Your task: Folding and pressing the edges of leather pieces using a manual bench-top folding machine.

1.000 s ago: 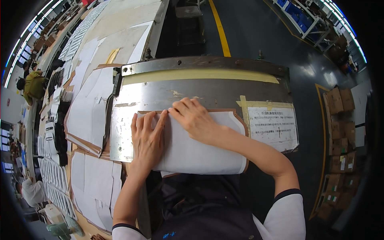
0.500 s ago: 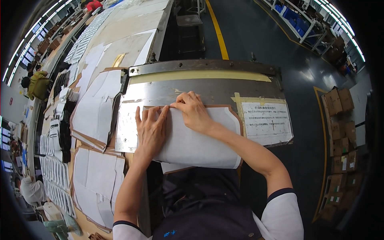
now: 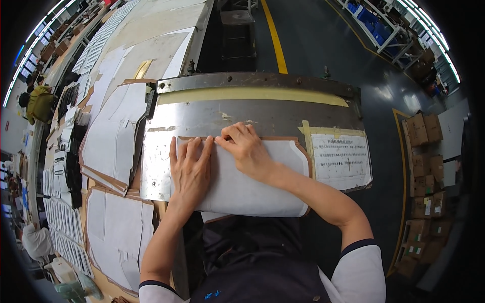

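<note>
A white-faced panel with brown edges [image 3: 252, 189] lies on the metal plate [image 3: 202, 116] of a bench machine and hangs over its near side. My left hand [image 3: 191, 169] rests on the panel's left part, fingers stretched out and tips at its far edge. Beside it, my right hand [image 3: 247, 151] has its fingers curled, thumb and forefinger pinching that same far edge. The tips of both hands nearly meet there. What lies under the right fingers is hidden.
To the left, two stacks of similar white panels, a far stack [image 3: 113, 131] and a near stack [image 3: 118, 232], lie on a table. A printed sheet [image 3: 339, 156] is taped on the plate's right. Cardboard boxes [image 3: 427, 177] stand by the floor at right. Several people work far left.
The whole view has shifted slightly. My right fingers have curled a little tighter at the panel's far edge; my left hand stays in place.
</note>
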`<state>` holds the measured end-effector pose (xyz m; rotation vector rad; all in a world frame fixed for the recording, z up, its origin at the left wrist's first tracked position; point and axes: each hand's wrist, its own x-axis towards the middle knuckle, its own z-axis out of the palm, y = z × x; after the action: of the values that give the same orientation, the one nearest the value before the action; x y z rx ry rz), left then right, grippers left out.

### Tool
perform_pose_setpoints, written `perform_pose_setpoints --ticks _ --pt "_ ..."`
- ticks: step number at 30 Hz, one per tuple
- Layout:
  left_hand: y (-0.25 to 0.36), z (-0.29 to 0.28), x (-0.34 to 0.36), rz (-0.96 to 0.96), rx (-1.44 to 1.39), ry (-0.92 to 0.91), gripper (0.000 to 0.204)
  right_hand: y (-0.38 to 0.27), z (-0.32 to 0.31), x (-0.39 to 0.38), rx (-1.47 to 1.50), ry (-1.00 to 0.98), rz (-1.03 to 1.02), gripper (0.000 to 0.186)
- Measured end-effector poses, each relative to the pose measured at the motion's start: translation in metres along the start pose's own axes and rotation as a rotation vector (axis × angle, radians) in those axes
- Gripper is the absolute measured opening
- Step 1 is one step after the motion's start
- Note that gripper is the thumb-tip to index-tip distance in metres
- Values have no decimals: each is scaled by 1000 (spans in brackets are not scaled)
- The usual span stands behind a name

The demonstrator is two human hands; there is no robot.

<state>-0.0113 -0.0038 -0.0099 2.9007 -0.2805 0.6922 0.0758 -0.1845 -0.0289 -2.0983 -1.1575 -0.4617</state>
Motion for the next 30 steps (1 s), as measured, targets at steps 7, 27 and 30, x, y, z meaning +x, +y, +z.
perform_pose_setpoints --ticks 7,27,30 --pt "-1 -4 -2 -28 -68 40 44 7 -10 8 3 -56 -77 31" --pt "6 -8 5 -42 -83 24 35 -5 -23 -6 -156 -123 -34 46" --pt "2 -2 2 -31 -48 50 36 5 -61 -33 -244 -167 11 49"
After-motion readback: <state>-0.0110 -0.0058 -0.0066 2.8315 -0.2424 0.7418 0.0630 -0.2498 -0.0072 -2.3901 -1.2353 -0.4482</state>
